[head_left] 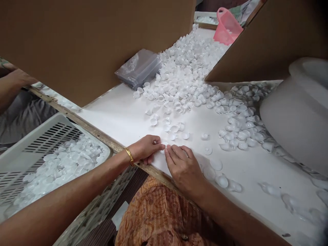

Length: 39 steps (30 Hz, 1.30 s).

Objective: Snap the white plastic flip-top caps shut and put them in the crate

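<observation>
My left hand [146, 148], with a gold bangle at the wrist, and my right hand [182, 167] meet at the near edge of a white table [120, 118]. Both pinch a small white plastic cap [164, 147] between their fingertips. Loose caps [176, 128] lie just beyond my fingers, and a few more [217, 174] rest to the right of my right hand. A large heap of the same white caps [187, 71] stretches toward the far end of the table.
A white slotted crate [36, 143] partly filled with caps sits low at the left. Brown cardboard walls [84, 41] stand behind and at the right. A clear plastic bag [139, 68], a pink basket [227, 25] and a big white tub [299, 116] are around. Another person's arm [12, 83] shows far left.
</observation>
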### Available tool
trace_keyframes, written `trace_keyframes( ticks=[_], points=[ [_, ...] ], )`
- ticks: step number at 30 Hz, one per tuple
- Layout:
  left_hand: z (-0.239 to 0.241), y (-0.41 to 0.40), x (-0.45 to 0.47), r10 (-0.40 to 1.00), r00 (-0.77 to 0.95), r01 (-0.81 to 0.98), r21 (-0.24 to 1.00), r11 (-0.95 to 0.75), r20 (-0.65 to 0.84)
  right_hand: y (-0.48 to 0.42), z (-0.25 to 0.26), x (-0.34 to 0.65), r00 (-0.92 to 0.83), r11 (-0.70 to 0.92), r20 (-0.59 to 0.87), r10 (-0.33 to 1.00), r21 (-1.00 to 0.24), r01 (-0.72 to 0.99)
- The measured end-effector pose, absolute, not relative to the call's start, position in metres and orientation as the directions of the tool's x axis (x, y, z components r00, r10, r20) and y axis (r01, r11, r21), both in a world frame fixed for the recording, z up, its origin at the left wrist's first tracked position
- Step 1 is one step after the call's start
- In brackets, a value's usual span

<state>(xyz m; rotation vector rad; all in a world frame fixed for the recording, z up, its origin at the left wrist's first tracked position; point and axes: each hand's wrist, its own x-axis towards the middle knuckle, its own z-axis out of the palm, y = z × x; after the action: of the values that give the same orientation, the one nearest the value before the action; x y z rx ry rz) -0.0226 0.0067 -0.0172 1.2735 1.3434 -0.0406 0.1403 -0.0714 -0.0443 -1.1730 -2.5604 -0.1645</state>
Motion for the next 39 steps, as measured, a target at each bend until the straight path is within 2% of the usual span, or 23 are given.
trace_keyframes(
  ticks=[3,6,9,12,14,17,19,22,24,27,31,34,39],
  points=[
    [-0.015,0.011,-0.023,0.557,0.358,0.668,0.622,0.409,-0.75,-0.07,-0.046,0.139,-0.61,0.659,0.351,0.71,-0.027,0.752],
    [-0.014,0.009,-0.021,0.562,0.352,0.686,0.615,0.388,-0.748,-0.07,-0.049,0.138,-0.6,0.653,0.345,0.721,-0.05,0.756],
    [-0.016,0.003,-0.018,0.67,0.296,0.746,0.603,0.284,-0.681,-0.072,-0.05,0.138,-0.562,0.627,0.335,0.756,-0.128,0.768],
    [-0.014,0.0,-0.024,0.822,0.243,0.828,0.552,0.1,-0.514,-0.073,-0.045,0.14,-0.488,0.581,0.339,0.804,-0.274,0.767],
    [-0.009,0.001,-0.034,0.866,0.205,0.875,0.481,0.045,-0.455,-0.073,-0.038,0.144,-0.443,0.548,0.335,0.831,-0.366,0.752],
    [0.002,0.005,-0.046,0.877,0.16,0.915,0.402,0.042,-0.454,-0.068,-0.029,0.152,-0.344,0.478,0.36,0.867,-0.41,0.777],
    [0.004,0.006,-0.042,0.94,0.115,0.932,0.363,0.011,-0.323,-0.064,-0.026,0.157,-0.27,0.428,0.393,0.879,-0.402,0.809],
    [-0.007,0.007,-0.022,0.996,0.04,0.971,0.233,-0.058,0.078,-0.059,-0.028,0.166,-0.218,0.385,0.411,0.885,-0.387,0.838],
    [-0.021,0.009,-0.008,0.972,0.112,0.981,0.13,-0.141,0.205,-0.056,-0.031,0.174,-0.195,0.356,0.401,0.895,-0.381,0.853],
    [-0.041,0.013,0.001,0.952,0.277,0.957,0.056,-0.285,0.128,-0.054,-0.033,0.186,-0.146,0.298,0.377,0.915,-0.386,0.873],
    [-0.05,0.021,-0.003,0.925,0.378,0.923,0.064,-0.379,0.028,-0.049,-0.029,0.2,-0.078,0.221,0.33,0.941,-0.424,0.878],
    [-0.048,0.032,-0.004,0.926,0.372,0.925,0.066,-0.375,0.061,-0.045,-0.024,0.207,-0.061,0.166,0.238,0.969,-0.45,0.877],
    [-0.046,0.047,-0.003,0.952,0.297,0.95,0.081,-0.303,0.081,-0.043,-0.015,0.218,-0.161,0.144,-0.012,0.987,-0.388,0.91]
  ],
)
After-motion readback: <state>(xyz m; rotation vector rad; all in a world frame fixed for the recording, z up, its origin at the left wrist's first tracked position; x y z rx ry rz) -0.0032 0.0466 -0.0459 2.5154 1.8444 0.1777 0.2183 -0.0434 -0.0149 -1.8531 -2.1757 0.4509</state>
